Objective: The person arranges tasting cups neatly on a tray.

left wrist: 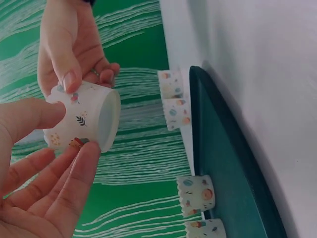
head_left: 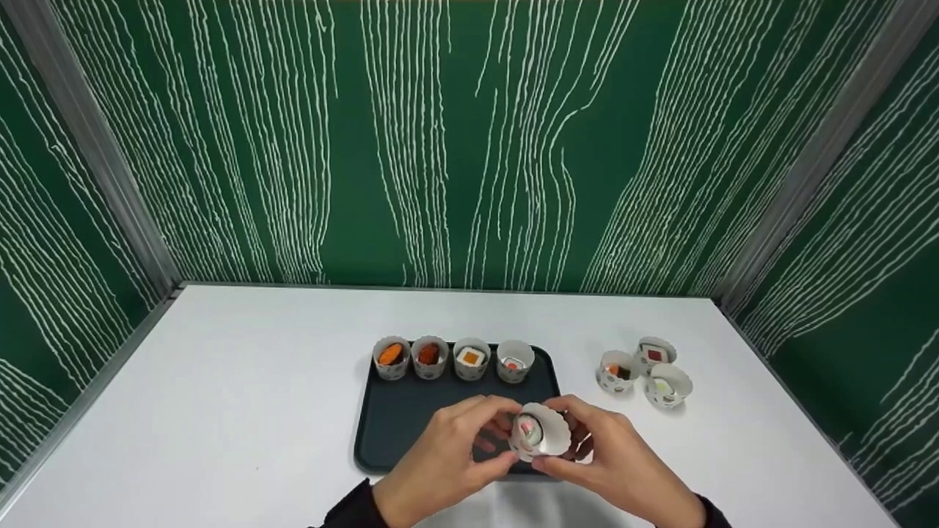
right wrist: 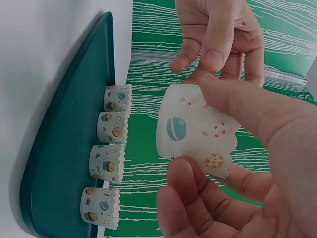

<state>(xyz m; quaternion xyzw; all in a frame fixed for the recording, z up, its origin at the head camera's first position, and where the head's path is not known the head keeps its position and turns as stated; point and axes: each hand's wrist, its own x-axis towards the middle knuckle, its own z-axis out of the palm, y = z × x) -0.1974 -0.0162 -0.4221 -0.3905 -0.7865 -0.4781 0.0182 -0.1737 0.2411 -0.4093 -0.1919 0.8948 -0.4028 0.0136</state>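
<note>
Both sides on it now: the left hand pinched a papery cup between thumb and fingers, and the right hand pinched its opposite side! Up it hung, above the near right part of the dark, smooth tray, a round, tapering thing with a scalloped rim and a printed blue ball, leafy sprig and orange speckles. Inside leaned a round, sushi-like piece, dark-edged, white, pink at its heart. And along the tray's far edge, four matching cups! From the left they carried an orange oval, a rough dark-red oval, a white block with an orange square, and a white piece topped reddish-orange. Right of the tray, three cups clustered on the white bench. Behind the tray rose a green wall, streaked with wavering, chalky lines.
</note>
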